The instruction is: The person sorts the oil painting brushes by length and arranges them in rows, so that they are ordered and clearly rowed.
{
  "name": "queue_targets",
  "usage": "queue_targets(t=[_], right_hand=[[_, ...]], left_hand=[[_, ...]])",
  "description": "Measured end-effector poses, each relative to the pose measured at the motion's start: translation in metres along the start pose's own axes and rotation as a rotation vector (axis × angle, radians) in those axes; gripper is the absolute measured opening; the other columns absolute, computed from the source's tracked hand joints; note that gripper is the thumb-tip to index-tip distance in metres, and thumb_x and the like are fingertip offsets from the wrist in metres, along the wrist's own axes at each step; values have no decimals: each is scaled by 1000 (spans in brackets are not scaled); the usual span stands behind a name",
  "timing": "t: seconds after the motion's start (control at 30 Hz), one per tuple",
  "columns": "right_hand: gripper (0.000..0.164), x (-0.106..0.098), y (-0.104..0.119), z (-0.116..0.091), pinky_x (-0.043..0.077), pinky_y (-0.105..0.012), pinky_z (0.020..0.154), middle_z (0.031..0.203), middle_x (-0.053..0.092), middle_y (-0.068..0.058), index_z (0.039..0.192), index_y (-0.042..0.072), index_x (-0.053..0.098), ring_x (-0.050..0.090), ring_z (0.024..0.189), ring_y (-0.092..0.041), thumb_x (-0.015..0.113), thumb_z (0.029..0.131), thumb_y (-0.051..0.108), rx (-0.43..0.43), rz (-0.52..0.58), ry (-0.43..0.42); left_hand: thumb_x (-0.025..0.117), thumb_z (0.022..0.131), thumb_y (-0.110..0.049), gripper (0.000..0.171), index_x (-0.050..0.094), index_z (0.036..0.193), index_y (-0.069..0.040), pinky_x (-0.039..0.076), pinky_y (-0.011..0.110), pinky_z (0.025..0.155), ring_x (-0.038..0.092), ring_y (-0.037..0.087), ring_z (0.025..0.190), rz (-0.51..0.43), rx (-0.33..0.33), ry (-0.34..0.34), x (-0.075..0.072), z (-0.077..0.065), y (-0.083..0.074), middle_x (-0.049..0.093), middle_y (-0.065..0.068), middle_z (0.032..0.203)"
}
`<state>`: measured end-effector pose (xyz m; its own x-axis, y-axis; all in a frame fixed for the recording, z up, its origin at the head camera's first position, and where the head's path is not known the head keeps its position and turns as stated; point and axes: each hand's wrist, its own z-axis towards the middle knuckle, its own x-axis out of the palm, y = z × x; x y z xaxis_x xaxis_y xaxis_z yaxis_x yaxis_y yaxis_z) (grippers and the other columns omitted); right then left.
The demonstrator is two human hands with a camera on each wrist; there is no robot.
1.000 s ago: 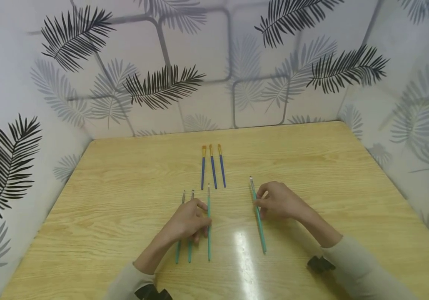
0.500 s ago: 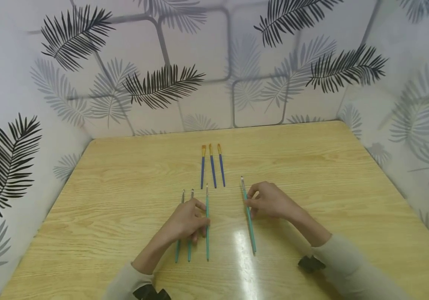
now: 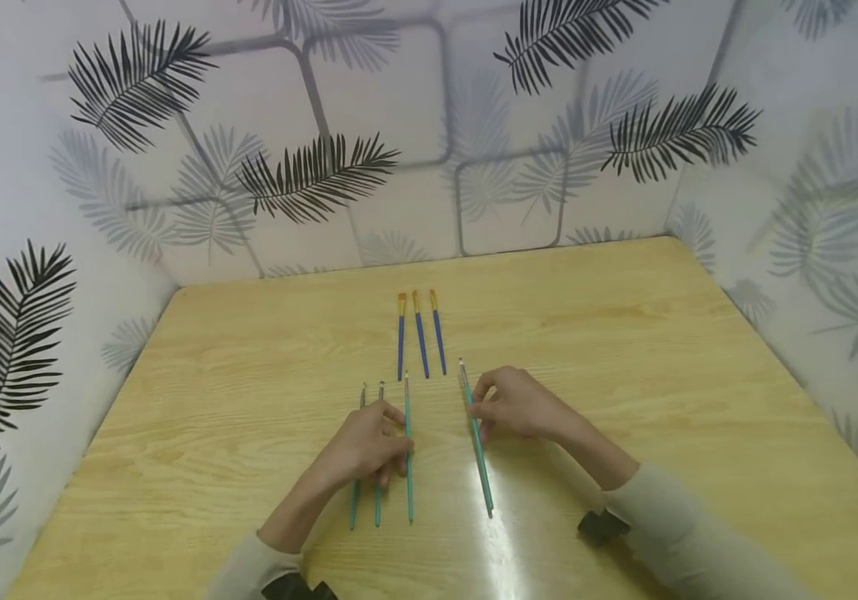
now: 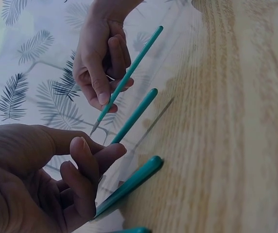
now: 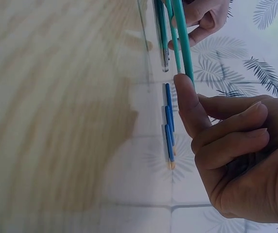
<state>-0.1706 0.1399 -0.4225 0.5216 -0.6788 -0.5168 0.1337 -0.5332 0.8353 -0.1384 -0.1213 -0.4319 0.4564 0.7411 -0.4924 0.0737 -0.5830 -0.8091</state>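
Near the middle of the table my left hand (image 3: 369,443) pinches a teal-handled paintbrush (image 3: 410,487) between thumb and fingers, its bristle end pointing away from me. Two more teal paintbrushes, a left one (image 3: 355,506) and one beside it (image 3: 378,504), lie under that hand, partly covered by it. My right hand (image 3: 516,404) pinches another teal paintbrush (image 3: 482,471), tilted slightly, a short gap to the right. In the right wrist view its handle (image 5: 183,39) runs up from my fingertips. The left wrist view shows the brush in my left hand (image 4: 138,112) raised above the wood.
Three blue-handled paintbrushes, a left (image 3: 401,342), a middle (image 3: 421,346) and a right one (image 3: 439,342), lie side by side farther back with golden bristles away from me. Leaf-patterned wall covering (image 3: 369,108) rises behind the wooden table (image 3: 586,317).
My right hand has moved left with its teal paintbrush, narrowing the gap to the left hand's brush. The left hand keeps its pinch, nearly still. The head view has shifted slightly.
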Motion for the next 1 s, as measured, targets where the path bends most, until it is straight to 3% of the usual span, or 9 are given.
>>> queue_targets(t=[0.57, 1.0], right_hand=[[12, 20, 9, 12, 26, -19, 34, 69, 73, -7, 99, 2, 65, 31, 35, -5, 62, 97, 14, 38, 49, 38], [12, 27, 8, 18, 25, -18, 33, 68, 73, -7, 99, 2, 66, 30, 34, -3, 61, 97, 13, 2, 69, 74]], left_hand=[[64, 94, -10, 39, 50, 126, 6, 33, 18, 38, 52, 9, 37, -3, 11, 6, -1, -2, 5, 69, 7, 65], [63, 91, -7, 39, 51, 125, 6, 32, 17, 37, 51, 8, 35, -4, -18, -3, -1, -4, 6, 70, 8, 64]])
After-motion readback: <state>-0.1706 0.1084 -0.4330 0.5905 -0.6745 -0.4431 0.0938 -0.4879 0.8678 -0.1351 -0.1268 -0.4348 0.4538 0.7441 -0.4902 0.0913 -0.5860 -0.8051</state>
